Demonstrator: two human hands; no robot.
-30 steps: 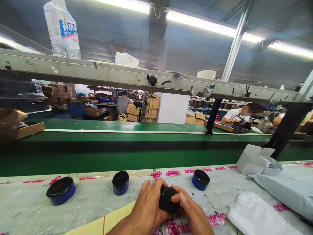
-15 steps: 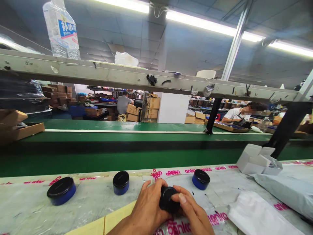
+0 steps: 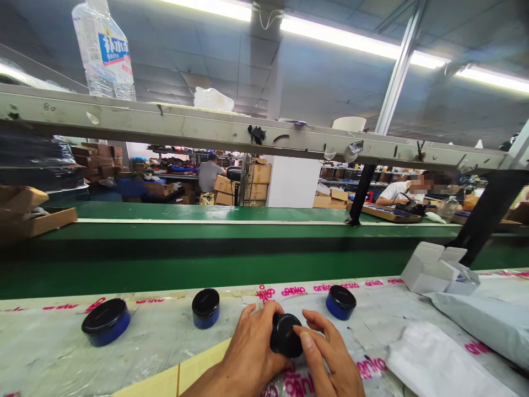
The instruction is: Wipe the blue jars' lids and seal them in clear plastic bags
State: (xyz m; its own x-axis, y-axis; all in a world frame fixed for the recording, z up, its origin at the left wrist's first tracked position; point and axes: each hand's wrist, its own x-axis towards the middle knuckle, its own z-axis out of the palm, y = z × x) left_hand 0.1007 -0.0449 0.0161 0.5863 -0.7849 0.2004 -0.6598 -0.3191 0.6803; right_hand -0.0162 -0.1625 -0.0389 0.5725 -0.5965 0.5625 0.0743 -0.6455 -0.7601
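Note:
My left hand [image 3: 253, 344] is closed around the side of a round, black-topped puck-shaped object [image 3: 288, 335], which is tilted so its glossy dark face shows. At the right edge of that face is my right hand [image 3: 328, 353], its fingers apart and one fingertip at or just over the rim. Three similar round pucks with black tops and blue sides lie on the table: a left one [image 3: 106, 322], a second puck [image 3: 205, 309] nearer the middle, and a right one [image 3: 341, 302]. My palm hides the held object's lower side.
Plastic sheeting with pink print covers the table [image 3: 165, 325]. Yellow paper [image 3: 198, 364] lies by my left wrist. On the right are a white cloth [image 3: 438, 364], a grey plastic bag [image 3: 487, 325] and an open white box [image 3: 430, 270]. Beyond runs a green conveyor [image 3: 198, 270] under a shelf beam [image 3: 185, 124].
The fingers of my right hand have spread and eased away from the puck's right side. My left hand keeps its hold, and the pucks on the table stay put.

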